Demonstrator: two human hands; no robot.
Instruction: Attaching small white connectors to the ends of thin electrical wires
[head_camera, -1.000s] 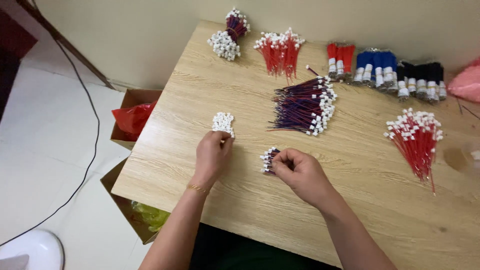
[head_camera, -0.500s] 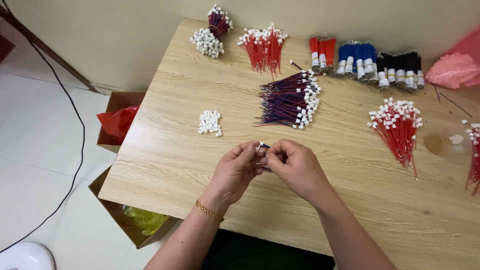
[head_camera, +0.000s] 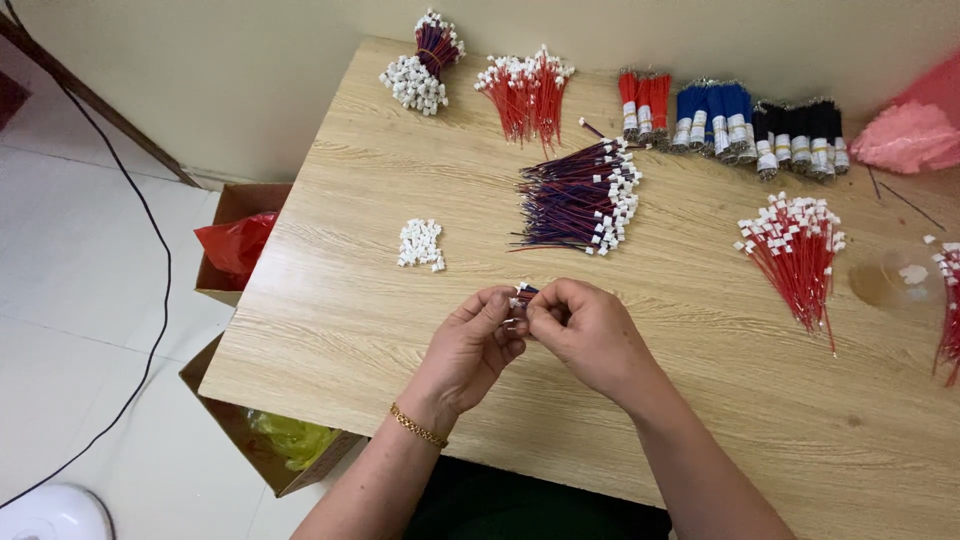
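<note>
Pinching together above the wooden table (head_camera: 330, 330), the left hand (head_camera: 470, 345) and right hand (head_camera: 590, 335) are seen much as half a second ago — a small wire with white connector (head_camera: 521, 293) is held between both sets of fingertips. The white connector pile (head_camera: 421, 244) lies apart, to the left.
</note>
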